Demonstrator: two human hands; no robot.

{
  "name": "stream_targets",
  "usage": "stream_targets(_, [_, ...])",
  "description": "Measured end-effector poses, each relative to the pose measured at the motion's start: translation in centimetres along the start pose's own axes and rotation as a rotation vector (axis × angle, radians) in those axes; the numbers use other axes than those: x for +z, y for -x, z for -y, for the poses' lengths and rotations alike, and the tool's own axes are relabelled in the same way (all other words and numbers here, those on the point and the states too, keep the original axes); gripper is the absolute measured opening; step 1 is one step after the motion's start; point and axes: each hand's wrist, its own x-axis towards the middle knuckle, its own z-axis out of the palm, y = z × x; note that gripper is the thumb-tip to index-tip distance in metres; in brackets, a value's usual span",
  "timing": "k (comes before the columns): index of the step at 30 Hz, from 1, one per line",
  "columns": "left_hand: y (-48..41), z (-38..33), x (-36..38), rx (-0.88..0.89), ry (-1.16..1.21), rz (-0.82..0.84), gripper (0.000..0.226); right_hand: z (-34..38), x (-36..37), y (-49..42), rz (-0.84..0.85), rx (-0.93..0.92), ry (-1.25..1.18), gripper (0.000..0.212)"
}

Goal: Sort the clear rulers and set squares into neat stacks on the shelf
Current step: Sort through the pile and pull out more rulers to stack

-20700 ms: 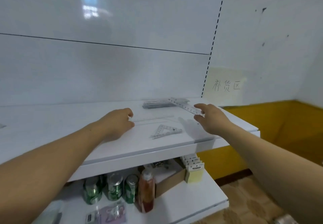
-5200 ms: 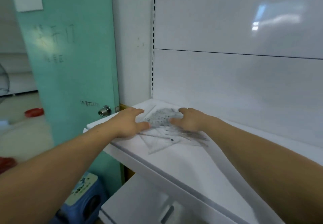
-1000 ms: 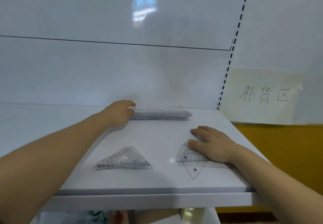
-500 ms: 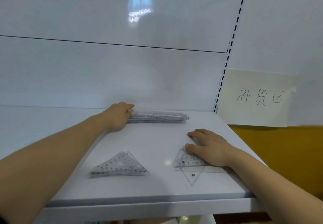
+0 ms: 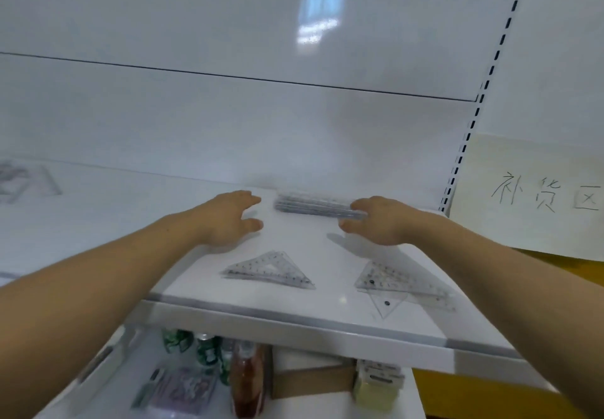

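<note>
Clear plastic ruler stack [image 5: 312, 206]: we are flanking its ends, left hand [image 5: 228, 219] and right hand [image 5: 380, 221] spread, aiming for even pressure.

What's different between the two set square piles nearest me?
The left pile is tidy, edges roughly lined up; the right pile is splayed, one tip pointing at the shelf's front edge. The left pile lies nearer the left hand, the right pile nearer the right hand. Both are clear plastic, lying flat, untouched.
</note>
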Motion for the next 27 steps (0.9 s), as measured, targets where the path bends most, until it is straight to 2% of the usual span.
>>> stream_targets(7, [6.0,8.3,-2.2,-0.116,-0.067,0.01,0.065,11.4,0.7,-3.4,-0.025,-0.123,0.034,0.076])
stream_targets(19, [18.4,34.5,-11.2,-0.408,-0.02,-0.126,0.061,41.9,2.9,-10.0,-0.049,-0.383,0.014,0.071])
stream_targets(27, [20.8,45.6,-14.2,-0.479,0.006,-0.157,0.058,56.0,5.5,-15.7,-0.003,-0.503,0.051,0.072])
